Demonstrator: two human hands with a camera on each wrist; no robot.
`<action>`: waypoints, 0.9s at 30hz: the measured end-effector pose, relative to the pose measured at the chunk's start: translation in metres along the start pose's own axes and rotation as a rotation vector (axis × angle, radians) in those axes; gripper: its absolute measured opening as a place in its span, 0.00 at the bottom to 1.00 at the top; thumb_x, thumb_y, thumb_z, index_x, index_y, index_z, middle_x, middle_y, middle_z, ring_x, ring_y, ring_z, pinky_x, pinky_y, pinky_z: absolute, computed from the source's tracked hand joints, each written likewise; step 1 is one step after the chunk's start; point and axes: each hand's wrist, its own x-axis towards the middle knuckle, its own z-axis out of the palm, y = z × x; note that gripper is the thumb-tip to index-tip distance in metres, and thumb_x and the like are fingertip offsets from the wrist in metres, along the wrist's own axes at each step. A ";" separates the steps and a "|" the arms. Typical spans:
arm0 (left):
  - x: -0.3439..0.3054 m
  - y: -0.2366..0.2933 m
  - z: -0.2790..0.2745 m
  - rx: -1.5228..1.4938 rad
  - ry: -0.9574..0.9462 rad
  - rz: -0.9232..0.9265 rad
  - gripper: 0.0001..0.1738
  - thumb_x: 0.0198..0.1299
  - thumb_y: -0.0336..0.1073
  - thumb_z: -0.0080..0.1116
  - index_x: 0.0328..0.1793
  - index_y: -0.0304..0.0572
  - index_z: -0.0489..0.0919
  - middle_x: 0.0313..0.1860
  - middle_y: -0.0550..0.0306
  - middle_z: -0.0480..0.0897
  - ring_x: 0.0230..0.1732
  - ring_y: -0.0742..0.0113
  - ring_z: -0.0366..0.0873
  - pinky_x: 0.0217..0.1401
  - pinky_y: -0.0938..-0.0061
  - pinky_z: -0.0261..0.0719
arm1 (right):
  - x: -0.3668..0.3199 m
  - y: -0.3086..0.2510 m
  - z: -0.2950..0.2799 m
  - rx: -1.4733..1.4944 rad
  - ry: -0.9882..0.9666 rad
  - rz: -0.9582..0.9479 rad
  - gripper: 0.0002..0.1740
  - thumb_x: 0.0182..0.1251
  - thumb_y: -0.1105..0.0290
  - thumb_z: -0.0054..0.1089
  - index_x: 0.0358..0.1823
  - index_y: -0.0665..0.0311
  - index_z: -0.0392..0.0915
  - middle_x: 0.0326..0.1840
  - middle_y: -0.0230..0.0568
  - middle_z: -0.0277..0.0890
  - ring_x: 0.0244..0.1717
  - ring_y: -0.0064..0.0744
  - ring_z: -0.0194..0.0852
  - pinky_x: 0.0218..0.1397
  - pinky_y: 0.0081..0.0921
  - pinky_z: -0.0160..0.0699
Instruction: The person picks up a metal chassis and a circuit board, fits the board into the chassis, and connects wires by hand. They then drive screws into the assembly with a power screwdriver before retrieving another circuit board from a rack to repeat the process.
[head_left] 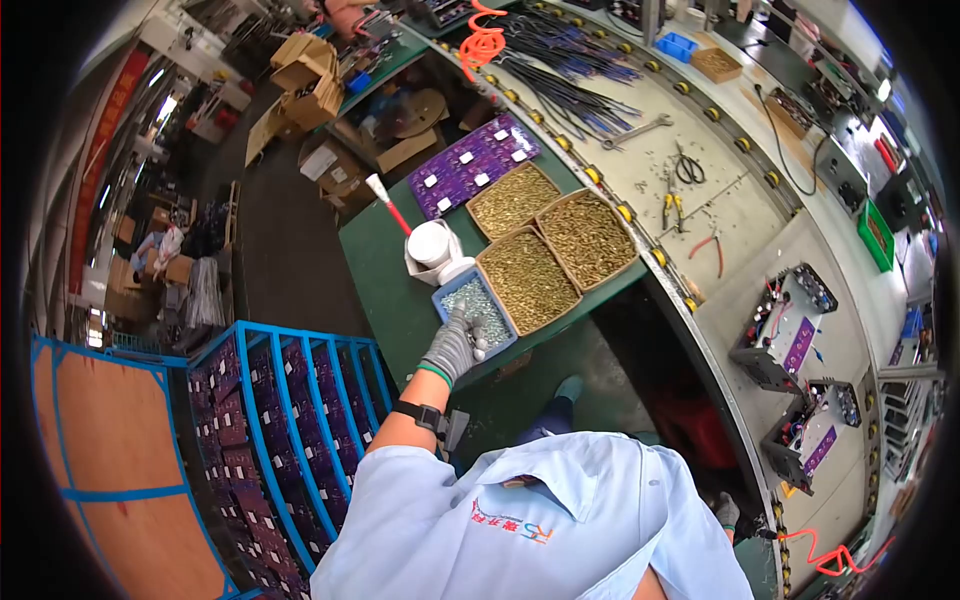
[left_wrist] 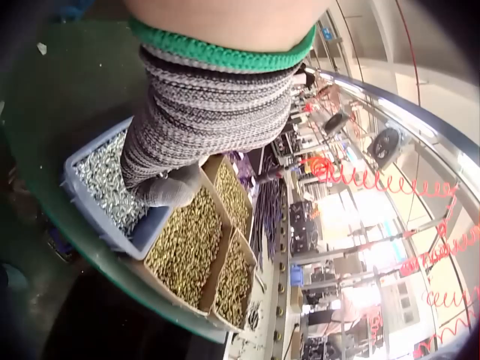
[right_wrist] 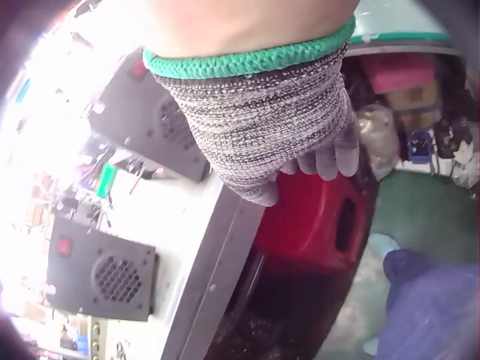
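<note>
My left hand (head_left: pixel 455 348), in a striped grey glove, reaches down into a blue bin (head_left: pixel 511 335) of small silver screws (head_left: pixel 478 300). In the left wrist view its grey-coated fingers overlap the screws (left_wrist: pixel 101 176) and the bin's inner edge; some fingertips are hidden, and I cannot tell whether they grip any screws. Beside the bin, cardboard trays (head_left: pixel 581 297) hold brass-coloured small parts (head_left: pixel 525 280). My right hand (head_left: pixel 728 510), gloved alike, hangs low by the conveyor bench. Its fingers (right_wrist: pixel 326 161) hang loosely, holding nothing, in front of a red container (right_wrist: pixel 300 225) in the right wrist view.
A white tub (head_left: pixel 430 243) with a red-handled brush (head_left: pixel 390 205) stands behind the bin, near purple circuit boards (head_left: pixel 470 165). A blue rack (head_left: pixel 285 400) stands at left. The bench at right carries pliers (head_left: pixel 672 205), a wrench (head_left: pixel 640 132) and black-cased units (head_left: pixel 770 360).
</note>
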 end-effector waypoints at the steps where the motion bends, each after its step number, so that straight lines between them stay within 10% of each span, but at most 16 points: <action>1: 0.007 0.007 -0.009 -0.016 0.001 0.003 0.35 0.66 0.73 0.50 0.38 0.45 0.78 0.22 0.61 0.76 0.18 0.65 0.73 0.19 0.70 0.70 | 0.004 -0.007 0.013 -0.010 -0.005 -0.011 0.17 0.58 0.63 0.69 0.48 0.60 0.83 0.43 0.38 0.82 0.42 0.36 0.76 0.47 0.37 0.78; 5: 0.025 0.023 -0.041 -0.051 -0.001 0.031 0.40 0.67 0.73 0.45 0.51 0.38 0.77 0.39 0.47 0.83 0.38 0.50 0.84 0.40 0.53 0.84 | 0.010 -0.064 0.083 -0.087 -0.128 -0.191 0.16 0.60 0.66 0.72 0.48 0.60 0.82 0.38 0.34 0.80 0.39 0.31 0.76 0.45 0.34 0.78; 8: 0.020 0.022 -0.034 0.073 0.014 0.060 0.60 0.63 0.80 0.42 0.77 0.27 0.59 0.74 0.36 0.66 0.73 0.41 0.66 0.72 0.44 0.67 | 0.002 -0.114 0.122 -0.142 -0.224 -0.311 0.15 0.62 0.65 0.71 0.49 0.60 0.82 0.38 0.32 0.80 0.37 0.29 0.75 0.44 0.33 0.79; 12: 0.026 0.017 -0.038 0.046 0.105 0.052 0.53 0.67 0.72 0.48 0.77 0.28 0.59 0.78 0.33 0.62 0.76 0.37 0.63 0.73 0.44 0.69 | -0.041 -0.171 0.165 -0.176 -0.363 -0.329 0.14 0.65 0.64 0.68 0.50 0.59 0.83 0.37 0.29 0.80 0.34 0.24 0.75 0.36 0.27 0.77; 15: 0.019 0.010 -0.039 0.009 0.082 0.115 0.51 0.68 0.70 0.49 0.76 0.28 0.60 0.75 0.33 0.66 0.71 0.38 0.70 0.69 0.45 0.73 | 0.011 -0.160 0.167 -0.190 -0.438 -0.351 0.13 0.65 0.65 0.68 0.49 0.59 0.83 0.34 0.28 0.79 0.31 0.23 0.73 0.31 0.26 0.75; 19: -0.003 -0.007 -0.040 -0.100 0.105 0.286 0.34 0.70 0.64 0.52 0.57 0.36 0.76 0.45 0.46 0.84 0.39 0.52 0.85 0.43 0.55 0.86 | 0.027 -0.174 0.166 -0.318 -0.565 -0.307 0.13 0.63 0.66 0.68 0.48 0.59 0.83 0.31 0.26 0.78 0.28 0.22 0.71 0.31 0.25 0.74; 22: -0.037 -0.019 -0.028 -0.118 0.180 0.378 0.16 0.69 0.50 0.52 0.36 0.48 0.78 0.22 0.65 0.76 0.18 0.73 0.73 0.17 0.75 0.72 | 0.070 -0.188 0.178 -0.464 -0.720 -0.367 0.11 0.60 0.68 0.68 0.43 0.61 0.83 0.27 0.28 0.77 0.23 0.23 0.70 0.26 0.27 0.73; 27: -0.104 -0.051 -0.039 0.142 0.451 0.653 0.17 0.63 0.42 0.52 0.30 0.41 0.84 0.25 0.50 0.83 0.30 0.57 0.79 0.36 0.59 0.75 | 0.214 -0.242 0.329 -0.662 -1.235 -0.544 0.10 0.60 0.69 0.67 0.43 0.62 0.82 0.27 0.29 0.76 0.25 0.23 0.71 0.28 0.25 0.74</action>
